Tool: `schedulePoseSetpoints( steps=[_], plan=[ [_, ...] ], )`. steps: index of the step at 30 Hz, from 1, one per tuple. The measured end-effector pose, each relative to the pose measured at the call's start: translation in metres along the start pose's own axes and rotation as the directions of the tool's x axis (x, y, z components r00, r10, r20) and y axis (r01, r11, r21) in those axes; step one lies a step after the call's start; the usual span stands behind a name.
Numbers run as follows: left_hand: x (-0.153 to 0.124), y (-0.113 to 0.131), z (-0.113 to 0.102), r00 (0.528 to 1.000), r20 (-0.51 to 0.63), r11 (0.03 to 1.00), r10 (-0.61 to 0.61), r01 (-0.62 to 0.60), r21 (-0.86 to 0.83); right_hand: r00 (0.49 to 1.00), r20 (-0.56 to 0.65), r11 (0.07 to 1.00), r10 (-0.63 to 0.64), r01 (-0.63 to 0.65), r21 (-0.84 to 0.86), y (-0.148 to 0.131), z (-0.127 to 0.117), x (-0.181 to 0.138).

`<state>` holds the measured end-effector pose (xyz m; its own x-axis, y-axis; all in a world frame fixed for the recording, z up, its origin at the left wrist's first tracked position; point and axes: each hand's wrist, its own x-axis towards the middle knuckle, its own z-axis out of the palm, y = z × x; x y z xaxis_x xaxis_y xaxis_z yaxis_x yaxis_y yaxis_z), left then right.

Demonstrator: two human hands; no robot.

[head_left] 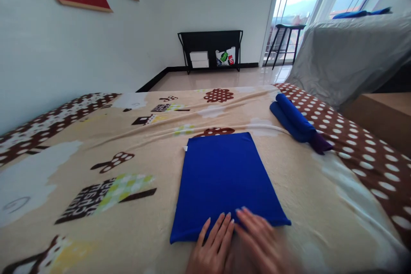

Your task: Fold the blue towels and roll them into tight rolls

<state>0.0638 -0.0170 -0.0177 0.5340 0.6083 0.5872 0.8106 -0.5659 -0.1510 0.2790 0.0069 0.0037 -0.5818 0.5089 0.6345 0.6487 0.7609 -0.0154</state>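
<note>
A blue cloth (224, 175), folded into a flat rectangle, lies on the patterned blanket (154, 239). A small white tag (185, 148) sticks out at its far left edge. At the cloth's near edge, my left hand (213, 244) lies with its fingers stretched over the fabric. Beside it my right hand (261, 239) rests fingertips on the same edge, fingers extended and somewhat blurred by motion. Neither hand grips the cloth.
A rolled blue cloth (295, 120) with a dark purple end lies at the right. Beyond the bed are a black rack (210, 40), a stool (285, 30) and a grey-covered piece of furniture (356, 51). A brown box-like surface (379, 115) stands at the right.
</note>
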Motion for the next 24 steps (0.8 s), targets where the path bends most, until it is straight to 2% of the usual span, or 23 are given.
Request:
schedulePoseSetpoints(
  steps=[2,5,10,13,15,20,24],
  plan=[
    [0.0,-0.003,-0.005,0.997,0.041,0.998,0.064,-0.064,-0.006,0.988,0.059,0.99,-0.144,0.143,0.02,-0.013,0.011,0.015],
    [0.001,-0.012,-0.013,0.985,0.109,0.991,0.132,-0.133,0.002,0.97,0.162,0.983,-0.18,0.184,-0.01,-0.01,0.016,0.019],
    [-0.023,-0.053,-0.039,0.973,0.196,0.983,0.126,-0.149,0.11,0.942,0.325,0.994,-0.084,0.101,-0.036,0.045,-0.018,-0.024],
    [-0.046,-0.077,-0.057,0.97,0.24,0.989,0.038,-0.071,0.129,0.945,0.326,0.996,-0.034,0.057,-0.063,0.074,-0.039,-0.051],
    [-0.057,-0.086,-0.064,0.97,0.243,0.994,-0.013,-0.014,0.108,0.95,0.312,0.996,-0.015,0.042,-0.08,0.084,-0.045,-0.06],
    [-0.062,-0.083,-0.064,0.973,0.178,0.988,-0.145,0.152,-0.026,0.955,0.294,0.997,0.038,-0.017,-0.072,0.087,-0.042,-0.064],
    [-0.058,-0.083,-0.065,0.965,0.19,0.976,-0.181,0.201,-0.089,0.968,0.238,0.996,0.074,-0.059,-0.071,0.095,-0.034,-0.07]
  ],
)
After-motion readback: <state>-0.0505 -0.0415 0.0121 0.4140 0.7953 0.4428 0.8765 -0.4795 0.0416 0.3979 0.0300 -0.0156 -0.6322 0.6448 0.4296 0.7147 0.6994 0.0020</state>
